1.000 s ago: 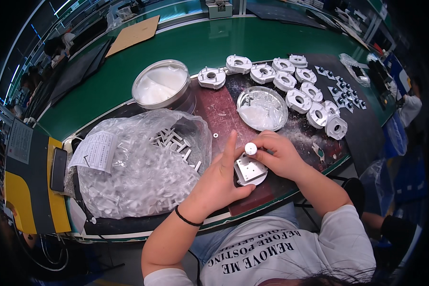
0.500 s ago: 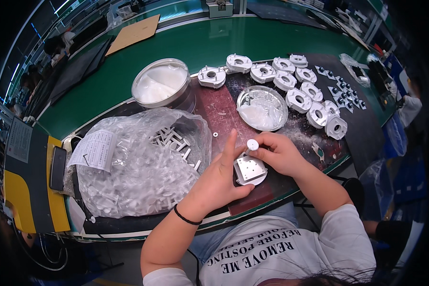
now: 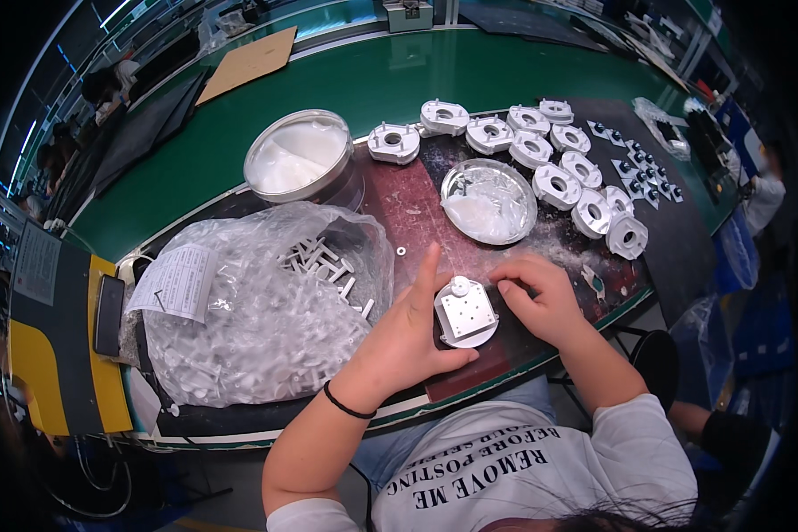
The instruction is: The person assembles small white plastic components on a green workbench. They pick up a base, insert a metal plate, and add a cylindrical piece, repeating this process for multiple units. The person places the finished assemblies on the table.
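My left hand [image 3: 408, 341] curves around the left side of a round white part [image 3: 469, 342] with a square metal plate [image 3: 466, 314] on top. Its thumb lies along the near rim and its index finger points up and away. A white pin with a round, flat head [image 3: 459, 285] stands at the plate's far edge. My right hand [image 3: 541, 297] is just right of the part, not touching it. Its fingers are curled, thumb close to index; whatever they hold, if anything, is hidden. A small white ring [image 3: 401, 251] lies on the red mat beyond my left hand.
A large clear bag [image 3: 239, 310] of white pins fills the left. Behind it stands a round tub [image 3: 297, 160] of white material; a shallow round dish [image 3: 488, 204] lies to its right. Several white housings [image 3: 556, 187] and small black-tipped parts [image 3: 652, 182] spread across the right.
My right hand has let go of the white pin and drawn back to the right. The pin now stands on the round part. My left hand has stayed in place.
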### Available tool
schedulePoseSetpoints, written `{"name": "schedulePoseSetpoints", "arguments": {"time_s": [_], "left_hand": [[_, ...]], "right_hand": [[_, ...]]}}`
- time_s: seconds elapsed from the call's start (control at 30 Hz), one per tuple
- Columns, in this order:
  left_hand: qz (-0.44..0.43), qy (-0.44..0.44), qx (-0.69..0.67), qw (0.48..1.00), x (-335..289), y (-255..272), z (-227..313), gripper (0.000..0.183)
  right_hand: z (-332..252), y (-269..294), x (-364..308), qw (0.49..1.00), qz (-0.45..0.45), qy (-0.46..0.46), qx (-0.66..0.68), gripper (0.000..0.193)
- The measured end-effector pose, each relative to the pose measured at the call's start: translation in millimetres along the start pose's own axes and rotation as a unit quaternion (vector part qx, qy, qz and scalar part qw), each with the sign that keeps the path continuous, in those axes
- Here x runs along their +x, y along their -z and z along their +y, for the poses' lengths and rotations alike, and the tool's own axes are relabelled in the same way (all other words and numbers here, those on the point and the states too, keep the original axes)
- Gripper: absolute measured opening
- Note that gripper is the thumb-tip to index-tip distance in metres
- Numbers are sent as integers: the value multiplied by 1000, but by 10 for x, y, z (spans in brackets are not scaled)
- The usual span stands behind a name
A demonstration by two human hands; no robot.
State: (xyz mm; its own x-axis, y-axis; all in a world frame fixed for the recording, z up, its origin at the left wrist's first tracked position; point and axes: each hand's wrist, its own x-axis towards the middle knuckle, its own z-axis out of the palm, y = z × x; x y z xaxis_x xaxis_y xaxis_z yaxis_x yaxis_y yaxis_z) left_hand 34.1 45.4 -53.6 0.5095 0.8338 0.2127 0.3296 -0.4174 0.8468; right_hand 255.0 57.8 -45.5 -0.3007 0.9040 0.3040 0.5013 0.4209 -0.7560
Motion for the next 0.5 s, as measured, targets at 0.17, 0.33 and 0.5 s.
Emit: {"name": "schedulePoseSetpoints", "arguments": {"time_s": [0.17,0.33,0.5], "left_hand": [[11,6,22,1000,7,14,47,121],[83,-79,10,993,29,26,14,117],[149,-133,-40,979,20,0,-22,113]], "right_hand": [[-29,-2,-52,998,-21,-49,28,16],[9,-68,-44,944,-86,-162,273,34],[-98,114,296,886,-229,-237,328,45]]}}
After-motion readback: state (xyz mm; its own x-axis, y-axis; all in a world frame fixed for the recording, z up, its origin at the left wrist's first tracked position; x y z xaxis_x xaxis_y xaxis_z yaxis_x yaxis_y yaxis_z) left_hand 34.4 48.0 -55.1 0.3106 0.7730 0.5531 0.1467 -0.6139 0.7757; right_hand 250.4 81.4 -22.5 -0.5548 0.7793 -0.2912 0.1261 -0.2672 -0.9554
